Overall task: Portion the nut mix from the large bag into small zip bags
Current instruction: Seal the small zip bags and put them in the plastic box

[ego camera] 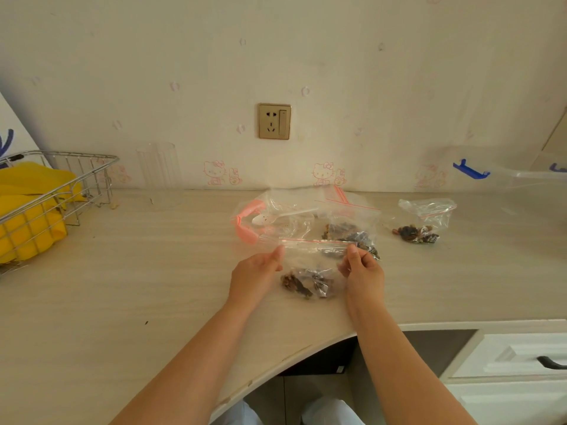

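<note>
From my head camera: my left hand (256, 268) and right hand (362, 266) each pinch a top corner of a small zip bag (310, 271) with nut mix, held over the desk (122, 286). The large bag (285, 219) lies just beyond; 1 filled bag (425, 220) sits far right.

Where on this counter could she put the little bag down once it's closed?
The widest bare stretch of counter lies left of the left hand, between the wire basket and the large bag. A narrower gap runs right of the right hand, in front of the filled small bag. It's crowded behind the held bag.
</note>
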